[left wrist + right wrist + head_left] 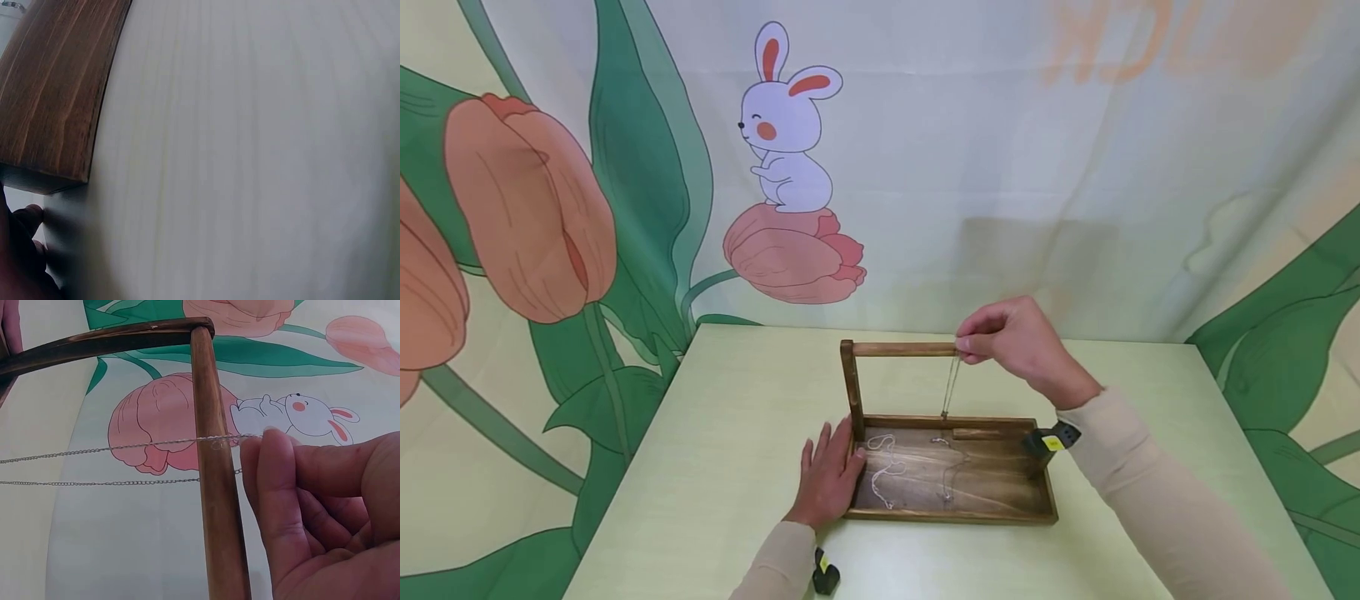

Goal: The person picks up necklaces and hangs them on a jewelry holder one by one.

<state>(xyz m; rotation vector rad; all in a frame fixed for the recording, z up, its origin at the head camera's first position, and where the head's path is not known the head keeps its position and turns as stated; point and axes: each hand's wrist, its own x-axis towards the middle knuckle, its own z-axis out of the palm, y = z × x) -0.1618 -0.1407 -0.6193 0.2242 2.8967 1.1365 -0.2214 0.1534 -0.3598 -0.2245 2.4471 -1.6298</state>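
My right hand point(1018, 346) pinches a thin silver chain necklace point(137, 482) between thumb and fingertips at the round wooden top bar point(898, 349) of a jewelry stand. The chain hangs in two strands below the bar. My left hand point(829, 477) rests against the left end of the stand's brown tray point(955, 517), fingers extended, thumb over the rim. A loose pale chain point(886, 473) lies on the tray floor at left. Another thin chain point(947, 483) lies near the middle. In the left wrist view, a dark wooden edge point(56, 87) shows beside shadowed fingers point(28, 219).
The stand sits on a pale wood-grain table point(737, 400). An upright post point(852, 387) rises at the tray's left end. A narrow wooden strip point(985, 434) runs along the tray's back right. Behind the table hangs a backdrop point(910, 167) printed with tulips and a rabbit.
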